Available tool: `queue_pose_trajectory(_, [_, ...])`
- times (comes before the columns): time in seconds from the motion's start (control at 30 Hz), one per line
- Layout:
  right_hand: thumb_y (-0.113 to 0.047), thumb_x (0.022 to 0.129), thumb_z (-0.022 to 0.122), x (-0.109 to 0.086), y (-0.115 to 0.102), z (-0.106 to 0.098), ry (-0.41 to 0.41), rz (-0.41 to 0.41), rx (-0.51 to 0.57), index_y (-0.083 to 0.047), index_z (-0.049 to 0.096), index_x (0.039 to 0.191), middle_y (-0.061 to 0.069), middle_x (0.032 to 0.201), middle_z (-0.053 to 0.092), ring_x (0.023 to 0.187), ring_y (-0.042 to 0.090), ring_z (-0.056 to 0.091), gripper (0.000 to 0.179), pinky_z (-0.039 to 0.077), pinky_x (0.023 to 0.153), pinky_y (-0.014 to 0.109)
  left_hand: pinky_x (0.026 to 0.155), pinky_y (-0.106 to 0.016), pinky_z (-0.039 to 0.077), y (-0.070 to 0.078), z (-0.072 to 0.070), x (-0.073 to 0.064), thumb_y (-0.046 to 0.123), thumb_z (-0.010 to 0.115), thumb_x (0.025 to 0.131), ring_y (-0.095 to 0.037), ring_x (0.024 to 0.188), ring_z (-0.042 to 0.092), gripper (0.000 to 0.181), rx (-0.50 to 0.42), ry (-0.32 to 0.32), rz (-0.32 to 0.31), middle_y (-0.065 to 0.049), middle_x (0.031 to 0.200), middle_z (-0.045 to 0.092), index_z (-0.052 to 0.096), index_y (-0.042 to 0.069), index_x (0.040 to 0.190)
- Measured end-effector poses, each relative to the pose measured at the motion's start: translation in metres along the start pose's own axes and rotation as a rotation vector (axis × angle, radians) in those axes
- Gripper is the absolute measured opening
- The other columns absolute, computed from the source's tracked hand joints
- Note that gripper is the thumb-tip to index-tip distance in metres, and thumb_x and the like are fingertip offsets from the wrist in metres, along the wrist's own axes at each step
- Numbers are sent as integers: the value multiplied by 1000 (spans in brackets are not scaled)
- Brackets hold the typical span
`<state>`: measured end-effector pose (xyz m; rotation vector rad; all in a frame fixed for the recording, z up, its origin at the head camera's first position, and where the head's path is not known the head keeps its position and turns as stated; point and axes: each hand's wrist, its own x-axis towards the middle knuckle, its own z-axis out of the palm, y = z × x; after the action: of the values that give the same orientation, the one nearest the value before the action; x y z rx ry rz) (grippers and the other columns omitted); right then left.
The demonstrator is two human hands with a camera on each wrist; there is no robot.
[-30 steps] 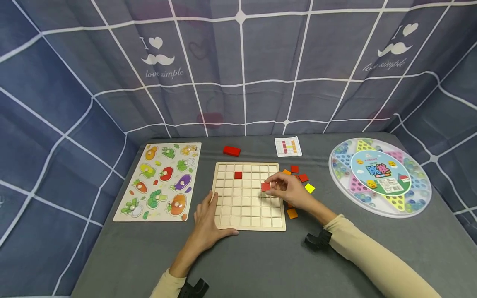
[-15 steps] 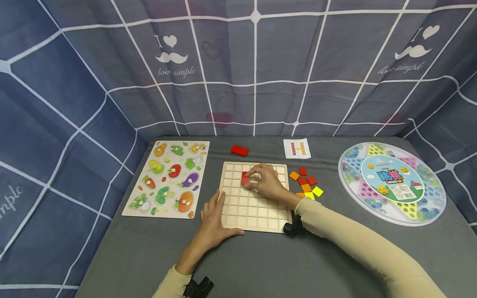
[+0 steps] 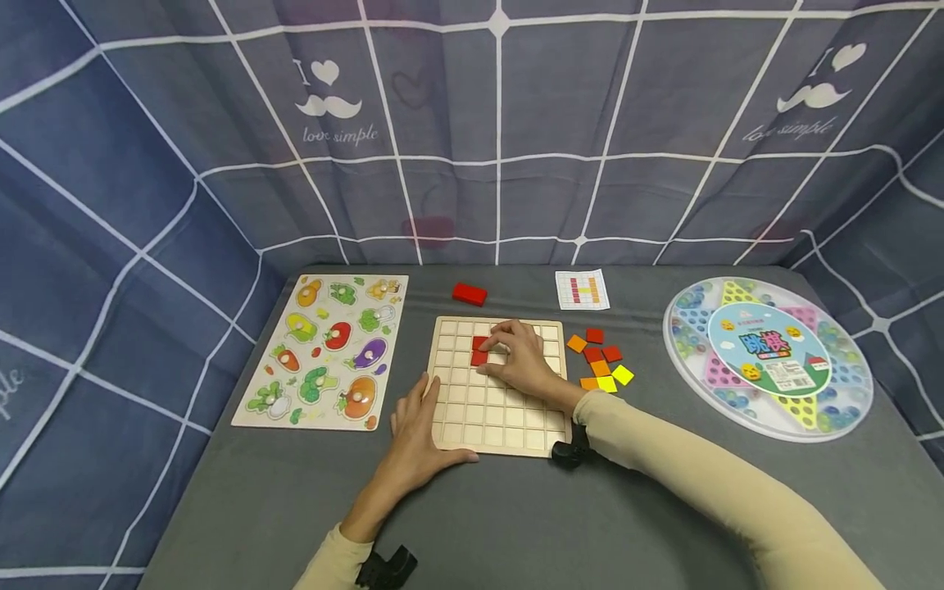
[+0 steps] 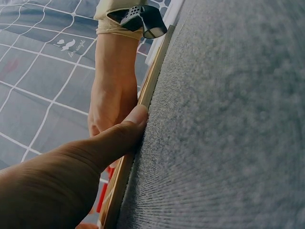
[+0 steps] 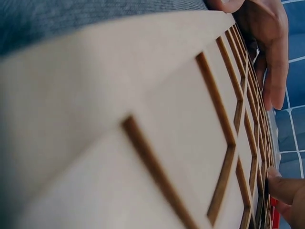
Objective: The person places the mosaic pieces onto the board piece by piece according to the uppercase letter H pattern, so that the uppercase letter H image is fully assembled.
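Observation:
A pale wooden grid board [image 3: 497,414] lies flat on the table. Two red square tiles sit one below the other in its upper left cells, an upper tile [image 3: 479,342] and a lower tile [image 3: 478,358]. My right hand [image 3: 525,365] bends over the board, thumb and curled fingers at the edges of the lower tile. In the right wrist view, the thumb [image 5: 283,188] is beside a bit of red. My left hand [image 3: 413,438] steadies the board's lower left corner with straight fingers on the side and the thumb [image 4: 136,117] along the front edge.
Several loose red, orange and yellow tiles [image 3: 601,369] lie right of the board. Behind it are a red block [image 3: 469,294] and a pattern card [image 3: 583,290]. A vegetable puzzle board [image 3: 324,324] lies left, a round marble board game [image 3: 767,356] right.
My right hand has carried a red tile from the board's right side to the cell below the first red tile. The left hand has stayed at the board's corner.

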<state>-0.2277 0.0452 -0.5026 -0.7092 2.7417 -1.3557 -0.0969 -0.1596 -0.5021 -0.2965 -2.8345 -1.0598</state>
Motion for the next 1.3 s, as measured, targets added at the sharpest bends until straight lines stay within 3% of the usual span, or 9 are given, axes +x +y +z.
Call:
queue_pose_trajectory(1.03, [-23, 77, 84, -4, 3, -10, -20, 4, -16, -18, 74, 100, 10, 129, 50, 132, 36, 33, 26, 21, 102, 56, 92, -49, 24, 4, 4, 4, 45, 94, 54, -36, 118, 37, 125, 18, -14, 29, -24, 156, 26, 31, -2, 151])
queue_pose_trajectory(1.3, [-21, 82, 80, -2, 3, -16, -85, -17, 48, -15, 68, 116, 8, 132, 53, 130, 31, 37, 37, 23, 106, 55, 86, -46, 27, -2, 2, 0, 47, 94, 53, -35, 117, 37, 125, 40, 10, 13, -25, 155, 28, 32, -1, 150])
